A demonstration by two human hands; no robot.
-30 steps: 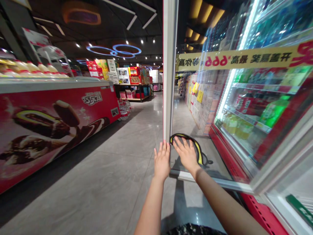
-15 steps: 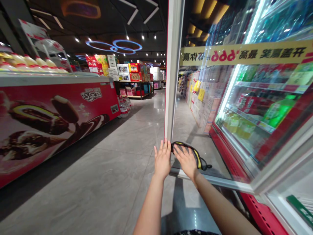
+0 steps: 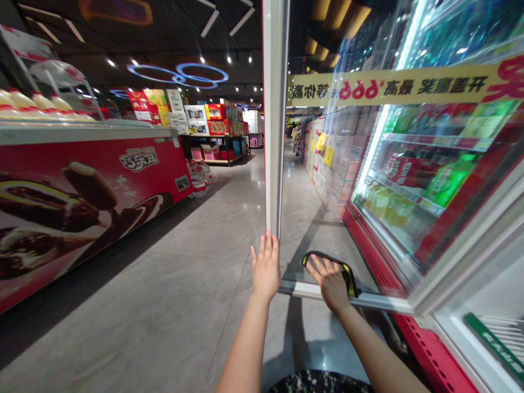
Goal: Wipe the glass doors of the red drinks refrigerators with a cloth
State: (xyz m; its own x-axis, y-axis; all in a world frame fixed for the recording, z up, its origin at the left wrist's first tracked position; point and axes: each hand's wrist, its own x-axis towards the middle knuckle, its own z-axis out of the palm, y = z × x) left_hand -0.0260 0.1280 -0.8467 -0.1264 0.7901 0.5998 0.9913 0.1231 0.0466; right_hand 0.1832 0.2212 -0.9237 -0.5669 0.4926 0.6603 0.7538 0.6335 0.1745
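My left hand (image 3: 266,267) lies with straight fingers against the white upright edge (image 3: 273,164) of a glass door, near its lower corner. To the right, the fingers of my right hand (image 3: 331,284) are spread flat over a black item with yellow trim (image 3: 349,275), up against the lower part of the door glass (image 3: 301,218). That item looks like a cloth or pad; my palm hides much of it, so its kind is unclear. A yellow strip with reversed lettering (image 3: 388,87) crosses the glass higher up.
A drinks cooler (image 3: 409,180) with lit shelves of bottles is seen through the glass at right. On the left stands a red ice-cream freezer (image 3: 102,196) with bottles on top. Grey tiled floor (image 3: 184,305) runs back to stacked boxes (image 3: 216,123).
My right hand has moved right and down, away from my left hand, and the black-and-yellow item went with it. My left hand stays at the door edge. The view has shifted slightly right.
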